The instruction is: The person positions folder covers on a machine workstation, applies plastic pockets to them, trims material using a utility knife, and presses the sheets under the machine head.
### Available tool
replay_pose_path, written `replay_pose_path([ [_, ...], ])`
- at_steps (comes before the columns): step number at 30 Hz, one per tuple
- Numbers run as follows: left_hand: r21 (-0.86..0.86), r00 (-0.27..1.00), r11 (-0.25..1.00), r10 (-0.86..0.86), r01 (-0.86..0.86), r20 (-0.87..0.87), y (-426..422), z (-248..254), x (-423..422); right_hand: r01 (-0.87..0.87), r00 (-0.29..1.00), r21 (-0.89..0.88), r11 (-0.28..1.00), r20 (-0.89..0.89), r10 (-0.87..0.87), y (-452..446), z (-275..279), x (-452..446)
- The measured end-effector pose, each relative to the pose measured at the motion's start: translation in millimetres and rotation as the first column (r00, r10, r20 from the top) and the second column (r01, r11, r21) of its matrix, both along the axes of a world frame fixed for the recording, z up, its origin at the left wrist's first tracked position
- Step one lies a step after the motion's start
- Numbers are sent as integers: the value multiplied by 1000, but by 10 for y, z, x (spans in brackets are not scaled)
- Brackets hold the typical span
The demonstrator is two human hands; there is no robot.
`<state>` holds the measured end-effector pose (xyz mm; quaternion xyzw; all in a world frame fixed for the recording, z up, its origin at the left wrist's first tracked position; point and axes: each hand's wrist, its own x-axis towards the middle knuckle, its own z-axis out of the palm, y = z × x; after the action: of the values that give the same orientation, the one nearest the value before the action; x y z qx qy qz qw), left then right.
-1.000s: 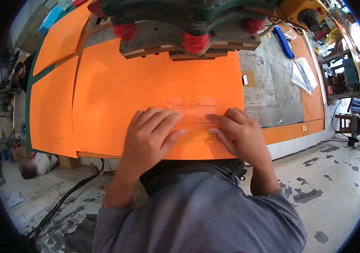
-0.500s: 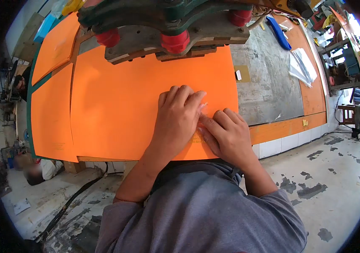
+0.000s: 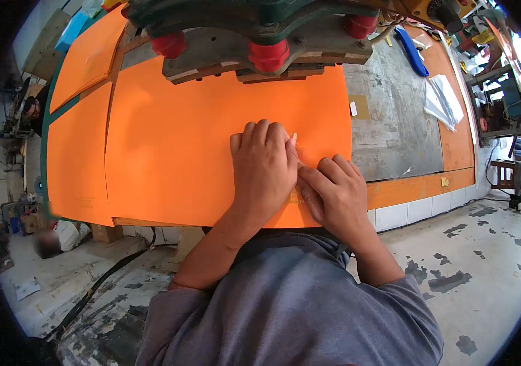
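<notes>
A large orange sheet (image 3: 175, 134) lies flat on the table in front of me. Over its right part, my left hand (image 3: 264, 161) is closed, fingers curled down toward the sheet, with a pale tip showing beside the index finger. Close against it, my right hand (image 3: 333, 192) is bent in a pinch, its thumb and index finger meeting the left hand's thumb side. Whatever lies between the fingertips is too small or hidden to make out. Faint print shows on the sheet just under the right hand.
A green machine head with red fittings (image 3: 267, 56) overhangs the sheet's far edge. More orange sheets (image 3: 80, 165) lie to the left. On the grey metal plate (image 3: 388, 140) at right are a blue-handled tool (image 3: 411, 52) and clear plastic bags (image 3: 443, 102). A person (image 3: 47, 243) is at lower left.
The camera view has shifted slightly, moving the scene a little right. The left index finger, stretched out before, is now curled in more. Both hands stay together over the same part of the sheet.
</notes>
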<state>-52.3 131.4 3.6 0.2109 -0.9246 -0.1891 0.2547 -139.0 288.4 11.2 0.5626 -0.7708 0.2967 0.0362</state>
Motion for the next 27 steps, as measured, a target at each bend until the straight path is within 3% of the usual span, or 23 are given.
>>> replay_pose_path([
  [5, -71, 983, 982, 178, -175, 37, -325, -87, 258, 11, 1000, 6, 1000, -5, -11, 16, 2, 16],
  [12, -90, 868, 870, 491, -484, 80, -772, 101, 1427, 11, 998, 28, 1000, 57, -12, 21, 40, -2],
  [15, 24, 906, 909, 411, -415, 104, -529, 280, 1618, 11, 998, 47, 999, 63, -14, 5, 80, 13],
  [16, 181, 955, 938, 285, -296, 84, -439, 387, 1629, 12, 997, 68, 998, 70, -17, 1, 100, 19],
  [18, 328, 985, 929, 167, -172, 44, -348, 582, 1586, -10, 997, 79, 997, 79, 4, -41, 147, 56],
  [20, 200, 981, 961, -182, 192, -66, -317, 698, 1524, -110, 986, 40, 993, 128, 104, -163, 189, 149],
  [24, 201, 943, 927, -287, 318, -170, -363, 550, 1377, -331, 896, -72, 941, 288, 337, -374, 145, 407],
  [26, 199, 922, 905, -342, 375, -182, -431, 450, 1314, -309, 908, -108, 945, 262, 327, -449, 23, 486],
  [27, 396, 931, 855, -237, 335, -277, -422, 352, 1200, -290, 918, -125, 949, 245, 312, -490, 12, 484],
])
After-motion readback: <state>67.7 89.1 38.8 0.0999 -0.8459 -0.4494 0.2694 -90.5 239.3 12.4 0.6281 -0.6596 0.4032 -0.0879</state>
